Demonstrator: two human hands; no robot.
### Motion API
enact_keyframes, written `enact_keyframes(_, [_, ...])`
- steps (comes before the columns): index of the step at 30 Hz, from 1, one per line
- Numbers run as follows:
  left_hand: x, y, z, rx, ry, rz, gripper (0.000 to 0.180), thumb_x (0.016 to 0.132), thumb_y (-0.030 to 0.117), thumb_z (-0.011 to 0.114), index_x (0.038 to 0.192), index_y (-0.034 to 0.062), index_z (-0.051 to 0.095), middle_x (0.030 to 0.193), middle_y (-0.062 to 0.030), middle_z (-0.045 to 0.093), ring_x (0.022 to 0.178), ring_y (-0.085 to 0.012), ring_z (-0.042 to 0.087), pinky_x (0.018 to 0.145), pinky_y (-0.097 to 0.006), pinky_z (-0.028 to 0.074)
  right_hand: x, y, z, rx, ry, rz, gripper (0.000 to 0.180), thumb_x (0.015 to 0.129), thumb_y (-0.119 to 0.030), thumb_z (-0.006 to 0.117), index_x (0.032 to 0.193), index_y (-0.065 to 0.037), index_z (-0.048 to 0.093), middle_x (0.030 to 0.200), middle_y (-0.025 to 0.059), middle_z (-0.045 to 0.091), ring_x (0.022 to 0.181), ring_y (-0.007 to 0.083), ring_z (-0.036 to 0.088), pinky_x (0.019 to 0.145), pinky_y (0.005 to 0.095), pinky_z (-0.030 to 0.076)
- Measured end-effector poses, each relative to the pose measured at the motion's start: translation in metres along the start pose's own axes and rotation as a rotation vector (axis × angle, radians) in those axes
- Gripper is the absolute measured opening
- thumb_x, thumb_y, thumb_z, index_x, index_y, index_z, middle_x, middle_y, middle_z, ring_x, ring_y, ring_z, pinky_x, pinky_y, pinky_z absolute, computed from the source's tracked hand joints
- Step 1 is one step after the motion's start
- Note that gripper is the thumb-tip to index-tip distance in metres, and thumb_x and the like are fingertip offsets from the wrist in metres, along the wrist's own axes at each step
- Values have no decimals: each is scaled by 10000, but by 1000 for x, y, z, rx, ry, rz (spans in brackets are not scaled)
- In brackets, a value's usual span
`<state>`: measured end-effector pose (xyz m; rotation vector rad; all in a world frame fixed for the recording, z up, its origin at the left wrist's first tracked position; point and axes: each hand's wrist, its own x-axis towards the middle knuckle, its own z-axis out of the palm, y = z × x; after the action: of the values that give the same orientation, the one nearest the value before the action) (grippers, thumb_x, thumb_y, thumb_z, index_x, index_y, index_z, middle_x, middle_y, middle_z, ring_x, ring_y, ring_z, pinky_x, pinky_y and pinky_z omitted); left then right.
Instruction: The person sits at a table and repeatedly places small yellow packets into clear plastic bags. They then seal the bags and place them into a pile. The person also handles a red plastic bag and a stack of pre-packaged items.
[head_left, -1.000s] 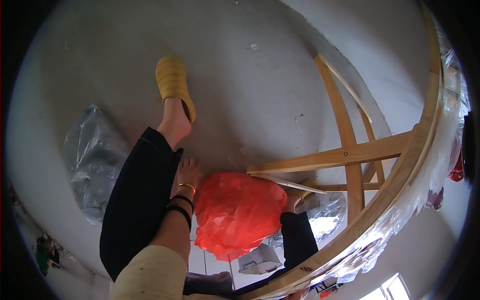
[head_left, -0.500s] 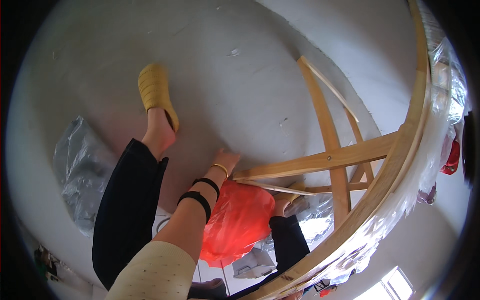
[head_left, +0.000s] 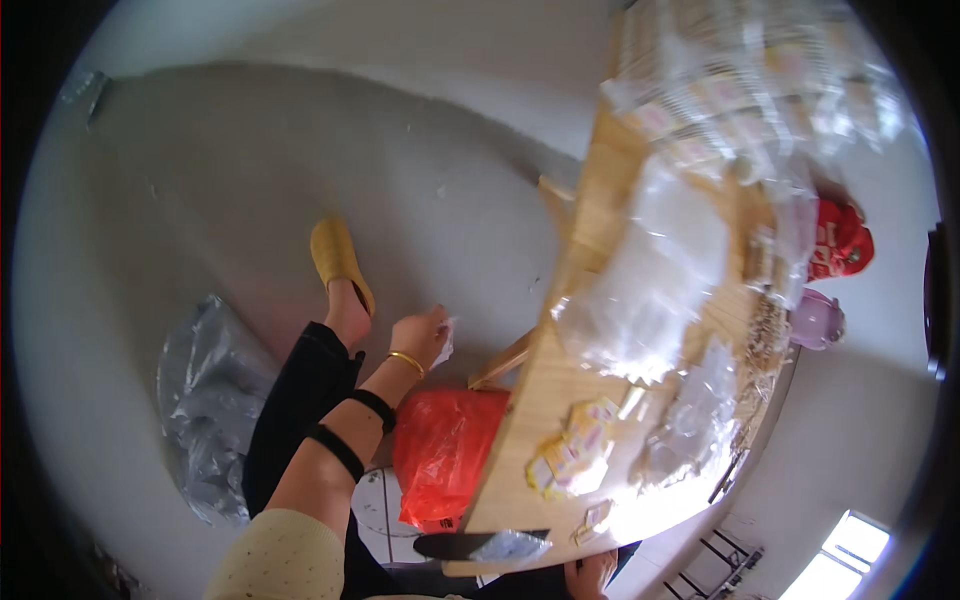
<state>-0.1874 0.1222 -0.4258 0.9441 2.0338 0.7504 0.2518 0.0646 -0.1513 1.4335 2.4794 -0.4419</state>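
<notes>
My left hand (head_left: pixel 422 336), with a gold bracelet on its wrist and two black straps on the forearm, is raised left of the wooden table (head_left: pixel 528 420). Its fingers are closed on a small white scrap (head_left: pixel 445 343), whose material, paper or plastic, I cannot tell. Below the hand sits a red plastic bag (head_left: pixel 448 445), beside the table's edge. My right hand (head_left: pixel 592 573) is at the near edge of the table, low in the view. Its fingers are mostly hidden.
Clear plastic bags (head_left: pixel 650 270), yellow-and-white printed packets (head_left: pixel 575 450) and a dark flat strip (head_left: pixel 460 545) lie on the tabletop. A grey plastic bag (head_left: pixel 215 410) rests on the floor at left, near my foot in a yellow clog (head_left: pixel 338 255). Past the table are red fabric (head_left: pixel 840 240) and a pink container (head_left: pixel 817 320).
The view has swung so that the tabletop shows, where before mainly the table's legs and rim did. My left hand, earlier low near the floor, has come up with a white scrap.
</notes>
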Motion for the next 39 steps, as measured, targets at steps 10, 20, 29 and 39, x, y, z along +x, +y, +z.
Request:
enact_keyframes(10, [-196, 141, -182, -1350, 448, 0, 333, 844, 52, 693, 1109, 52, 491, 1000, -45, 592, 903, -128, 613, 793, -253, 528, -9, -110, -79, 882, -484, -299, 246, 930, -234, 585, 1062, -45, 672, 936, 82, 689, 879, 161, 630, 814, 289, 479])
enact_keyframes(20, [-364, 241, -166, -1452, 236, 98, 329, 841, 74, 703, 1109, 87, 513, 998, -2, 584, 913, -97, 587, 815, -248, 496, 4, -219, -106, 1812, -370, -482, 572, 874, -138, 679, 1328, -26, 351, 1179, 69, 542, 1110, 150, 512, 951, 310, 423])
enact_keyframes(29, [-368, 193, -98, -601, 297, 378, 327, 816, 55, 704, 1081, 53, 513, 832, -50, 601, 674, -79, 568, 586, -211, 468, -8, -129, -32, 1502, -17, -106, 165, 885, -161, 651, 865, 1, 630, 742, 25, 641, 691, 83, 594, 643, 225, 474])
enact_keyframes(39, [-336, 188, -28, 905, -9, 688, 757, 894, 548, 457, 1485, 124, 246, 1564, -137, 123, 1446, -335, 71, 1139, -561, 31, 7, -70, -42, 752, 568, 88, 247, 791, -254, 708, 934, -73, 621, 871, 126, 597, 815, 314, 606, 699, 412, 480])
